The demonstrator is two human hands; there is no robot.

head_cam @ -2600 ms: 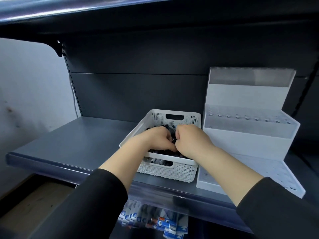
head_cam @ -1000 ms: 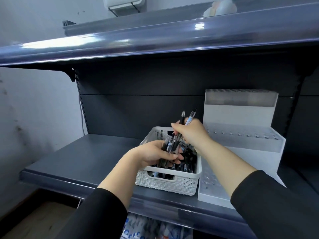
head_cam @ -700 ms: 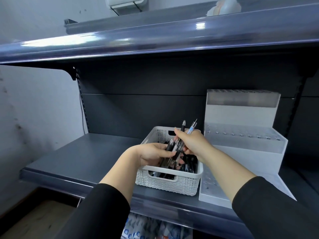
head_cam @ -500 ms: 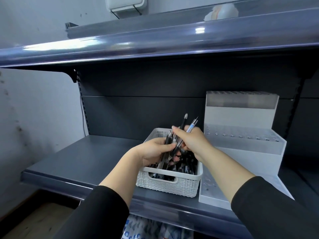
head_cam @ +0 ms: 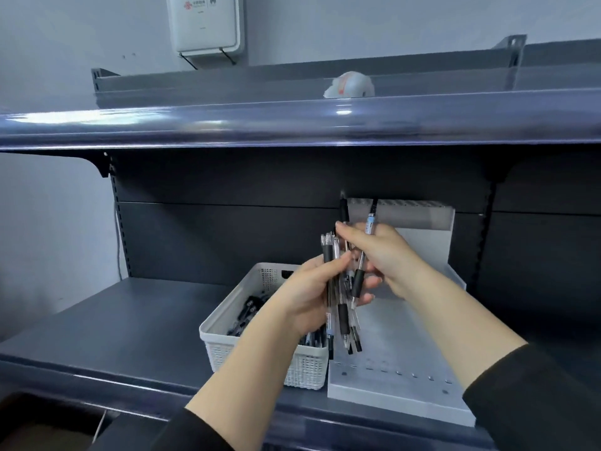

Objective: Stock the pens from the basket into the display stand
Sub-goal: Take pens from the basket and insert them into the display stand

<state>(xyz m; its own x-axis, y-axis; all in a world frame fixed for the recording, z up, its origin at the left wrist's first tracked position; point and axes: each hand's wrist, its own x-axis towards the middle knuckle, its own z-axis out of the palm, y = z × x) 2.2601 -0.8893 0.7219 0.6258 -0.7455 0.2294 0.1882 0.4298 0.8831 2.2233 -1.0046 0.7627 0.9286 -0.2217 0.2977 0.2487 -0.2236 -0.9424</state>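
Note:
My left hand (head_cam: 309,294) grips a bunch of black-and-clear pens (head_cam: 340,307), held upright above the white basket (head_cam: 224,340). My right hand (head_cam: 387,255) pinches two pens (head_cam: 359,278) next to that bunch, their tops sticking up past my fingers. More pens lie in the basket. The white tiered display stand (head_cam: 400,379) sits right of the basket; rows of small holes show on its front step, with nothing standing in them. Its middle step is partly hidden behind my hands.
The basket and stand sit on a dark grey shelf (head_cam: 123,323) with a raised front lip. Another shelf (head_cam: 292,122) overhangs above, with a white object (head_cam: 349,84) on it. A white box (head_cam: 205,24) hangs on the wall.
Both hands have lifted out of the basket with pens and risen higher. My right hand has pulled two pens up out of the bunch. The view has tilted upward.

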